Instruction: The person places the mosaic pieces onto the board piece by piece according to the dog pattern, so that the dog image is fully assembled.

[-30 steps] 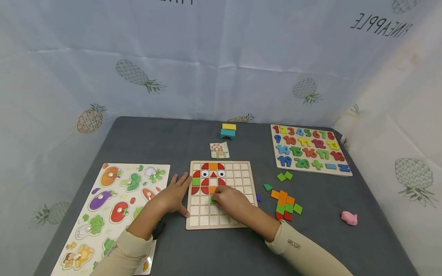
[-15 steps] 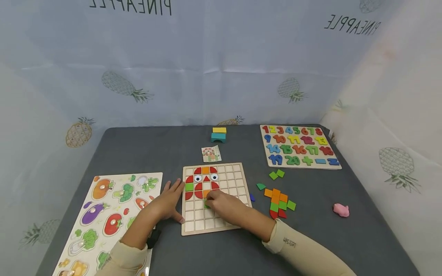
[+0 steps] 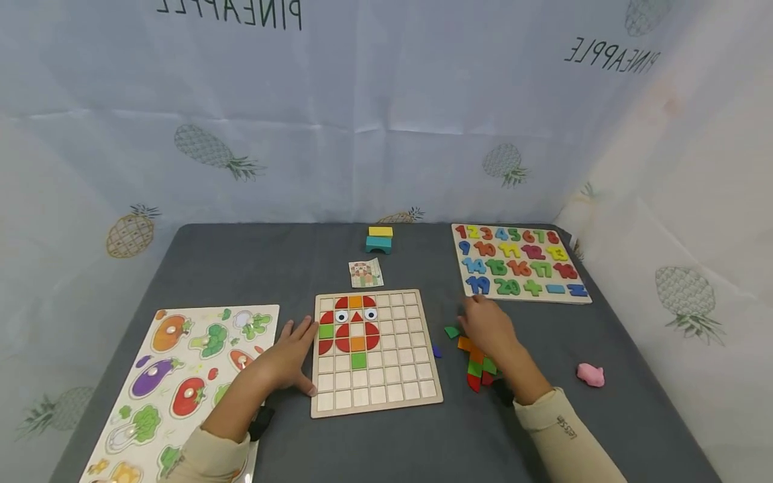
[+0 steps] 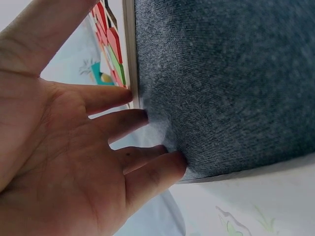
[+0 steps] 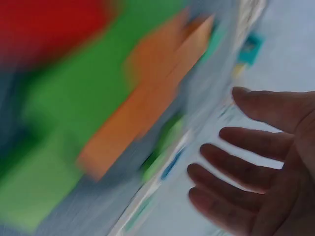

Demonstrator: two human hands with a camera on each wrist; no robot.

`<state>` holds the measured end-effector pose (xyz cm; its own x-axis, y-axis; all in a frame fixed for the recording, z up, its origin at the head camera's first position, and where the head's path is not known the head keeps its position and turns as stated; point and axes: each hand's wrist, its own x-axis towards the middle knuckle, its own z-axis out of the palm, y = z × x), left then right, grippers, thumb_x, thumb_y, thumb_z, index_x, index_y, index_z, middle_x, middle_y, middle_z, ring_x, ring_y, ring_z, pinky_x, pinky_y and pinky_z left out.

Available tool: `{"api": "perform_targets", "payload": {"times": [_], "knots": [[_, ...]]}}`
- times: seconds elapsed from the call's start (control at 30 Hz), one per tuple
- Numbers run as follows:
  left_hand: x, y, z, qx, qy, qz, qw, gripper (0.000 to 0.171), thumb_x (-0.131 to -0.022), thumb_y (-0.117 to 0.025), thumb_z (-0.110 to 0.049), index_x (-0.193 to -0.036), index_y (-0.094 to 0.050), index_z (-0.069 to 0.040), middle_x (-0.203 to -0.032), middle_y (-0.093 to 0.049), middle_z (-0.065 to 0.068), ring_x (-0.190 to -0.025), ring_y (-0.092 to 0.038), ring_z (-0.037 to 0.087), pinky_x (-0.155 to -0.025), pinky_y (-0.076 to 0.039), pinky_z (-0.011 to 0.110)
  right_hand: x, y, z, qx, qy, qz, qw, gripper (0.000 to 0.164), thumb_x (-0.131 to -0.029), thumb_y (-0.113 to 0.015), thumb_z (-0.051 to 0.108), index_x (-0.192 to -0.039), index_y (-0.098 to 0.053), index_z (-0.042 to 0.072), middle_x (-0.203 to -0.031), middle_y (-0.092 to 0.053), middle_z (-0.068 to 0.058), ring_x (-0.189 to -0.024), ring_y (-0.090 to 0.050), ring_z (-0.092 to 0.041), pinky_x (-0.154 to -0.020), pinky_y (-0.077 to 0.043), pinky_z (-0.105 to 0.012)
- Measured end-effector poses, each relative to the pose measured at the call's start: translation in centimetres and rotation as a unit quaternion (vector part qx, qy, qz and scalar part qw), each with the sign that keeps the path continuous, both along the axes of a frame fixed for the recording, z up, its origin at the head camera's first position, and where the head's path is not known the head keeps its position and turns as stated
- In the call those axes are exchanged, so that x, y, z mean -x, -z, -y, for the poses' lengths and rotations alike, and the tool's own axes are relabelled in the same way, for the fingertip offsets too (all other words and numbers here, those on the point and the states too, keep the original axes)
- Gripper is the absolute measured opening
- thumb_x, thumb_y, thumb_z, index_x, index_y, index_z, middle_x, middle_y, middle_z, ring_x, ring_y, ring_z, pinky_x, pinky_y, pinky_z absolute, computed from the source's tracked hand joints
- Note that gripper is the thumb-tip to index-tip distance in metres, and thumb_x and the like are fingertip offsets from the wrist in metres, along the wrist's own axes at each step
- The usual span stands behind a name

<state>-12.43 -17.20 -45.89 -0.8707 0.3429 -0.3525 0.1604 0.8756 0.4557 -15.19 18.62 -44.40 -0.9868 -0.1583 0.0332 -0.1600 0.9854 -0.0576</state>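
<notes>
My left hand (image 3: 288, 359) rests against the left edge of a wooden grid board (image 3: 407, 392), its fingers straight and spread. On the board, red, orange, green and eye-printed tiles form a face-like figure; a green tile (image 3: 359, 360) lies just below an orange tile (image 3: 357, 343). My right hand (image 3: 492, 332) hovers over a cluster of loose tiles (image 3: 476, 359) to the right of the board and hides part of it. In the right wrist view its fingers (image 5: 236, 167) are extended and hold nothing, while the tiles there are blurred.
A small pattern card (image 3: 366, 274) lies behind the board, with teal (image 3: 378, 244) and yellow (image 3: 380, 231) blocks beyond. A number puzzle (image 3: 522, 261) stands back right, a vegetable puzzle (image 3: 199, 355) left. A pink pig figure (image 3: 590, 375) sits far right.
My right hand has let go of the green tile on the board and moved right, over the loose tiles. The left hand stays at the board's edge.
</notes>
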Motion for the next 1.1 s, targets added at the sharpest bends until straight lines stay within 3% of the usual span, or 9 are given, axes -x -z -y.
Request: {"api": "perform_targets", "payload": {"times": [0.13,0.4,0.53,0.63,0.7,0.8,0.9,1.0,1.1], "knots": [[-0.2,0.0,0.1,0.0,-0.002,0.003,1.0,0.119,-0.047,-0.088,-0.032,-0.143,-0.022,-0.004,-0.149,-0.015,0.017,-0.134,-0.005,0.045,-0.095,-0.029,0.06,0.9,0.5,-2.4,-0.024,0.056,0.061,0.996,0.037,-0.08,-0.068,0.026,-0.105,-0.062,-0.001,-0.106,-0.059,-0.02,-0.087,-0.059,-0.032,-0.073,-0.048,-0.048],[0.1,-0.2,-0.2,0.006,0.005,-0.009,0.9999,0.118,-0.049,-0.088,-0.031,-0.143,-0.021,-0.005,-0.15,-0.014,0.016,-0.135,-0.004,0.044,-0.096,-0.03,0.059,0.7,1.0,-3.0,-0.023,0.031,0.031,0.999,0.025,-0.078,-0.07,0.018,-0.095,-0.067,0.001,-0.107,-0.058,-0.018,-0.095,-0.054,-0.034,-0.076,-0.047,-0.049],[0.1,-0.3,-0.2,0.01,0.002,-0.003,0.9999,0.119,-0.049,-0.088,-0.032,-0.144,-0.021,-0.005,-0.15,-0.014,0.016,-0.135,-0.004,0.043,-0.096,-0.03,0.059,0.4,0.5,-1.7,-0.006,0.014,0.046,0.999,0.025,-0.08,-0.068,0.016,-0.099,-0.066,0.001,-0.107,-0.058,-0.017,-0.094,-0.055,-0.032,-0.075,-0.048,-0.047],[-0.1,-0.2,-0.1,0.015,-0.002,0.002,0.9999,0.118,-0.049,-0.088,-0.032,-0.143,-0.022,-0.005,-0.15,-0.014,0.016,-0.135,-0.004,0.043,-0.095,-0.03,0.059,-0.3,-0.1,0.9,0.04,-0.045,0.038,0.997,0.025,-0.079,-0.069,0.014,-0.1,-0.065,0.003,-0.099,-0.06,-0.013,-0.085,-0.058,-0.025,-0.071,-0.049,-0.04],[-0.2,-0.2,-0.1,0.015,-0.003,0.003,0.9999,0.118,-0.049,-0.088,-0.032,-0.143,-0.021,-0.005,-0.15,-0.014,0.016,-0.135,-0.004,0.043,-0.095,-0.03,0.058,-1.3,-0.5,3.4,0.08,-0.113,0.026,0.99,0.024,-0.077,-0.071,0.013,-0.099,-0.065,0.006,-0.094,-0.062,-0.007,-0.081,-0.06,-0.018,-0.068,-0.05,-0.034],[-0.3,-0.3,0.0,0.016,-0.005,0.008,0.9998,0.118,-0.05,-0.088,-0.031,-0.144,-0.02,-0.006,-0.15,-0.013,0.015,-0.135,-0.003,0.043,-0.096,-0.03,0.057,-3.1,-0.7,7.4,0.111,-0.227,0.026,0.967,0.024,-0.077,-0.072,0.015,-0.099,-0.065,0.012,-0.094,-0.063,0.001,-0.082,-0.059,-0.01,-0.07,-0.049,-0.027],[-0.3,-0.3,0.0,0.017,-0.004,0.005,0.9998,0.119,-0.05,-0.088,-0.03,-0.144,-0.02,-0.006,-0.15,-0.013,0.015,-0.135,-0.003,0.043,-0.096,-0.03,0.057,-4.7,-0.5,10.6,0.105,-0.306,0.04,0.945,0.021,-0.078,-0.07,0.018,-0.099,-0.066,0.015,-0.094,-0.064,0.005,-0.083,-0.059,-0.006,-0.073,-0.049,-0.023],[-0.2,-0.3,-0.1,0.018,-0.002,-0.001,0.9998,0.118,-0.049,-0.088,-0.03,-0.144,-0.021,-0.006,-0.15,-0.013,0.015,-0.135,-0.004,0.043,-0.097,-0.029,0.057,-5.5,0.4,12.4,0.07,-0.341,0.036,0.937,0.016,-0.079,-0.07,0.02,-0.094,-0.068,0.018,-0.092,-0.063,0.007,-0.084,-0.059,-0.005,-0.073,-0.048,-0.021],[-0.2,-0.4,-0.1,0.019,0.001,-0.004,0.9998,0.118,-0.049,-0.088,-0.03,-0.143,-0.021,-0.005,-0.15,-0.014,0.016,-0.135,-0.004,0.043,-0.097,-0.029,0.057,-5.8,1.2,13.2,0.038,-0.343,0.024,0.938,0.011,-0.079,-0.069,0.02,-0.091,-0.069,0.019,-0.09,-0.062,0.006,-0.083,-0.059,-0.005,-0.071,-0.048,-0.02]]}}
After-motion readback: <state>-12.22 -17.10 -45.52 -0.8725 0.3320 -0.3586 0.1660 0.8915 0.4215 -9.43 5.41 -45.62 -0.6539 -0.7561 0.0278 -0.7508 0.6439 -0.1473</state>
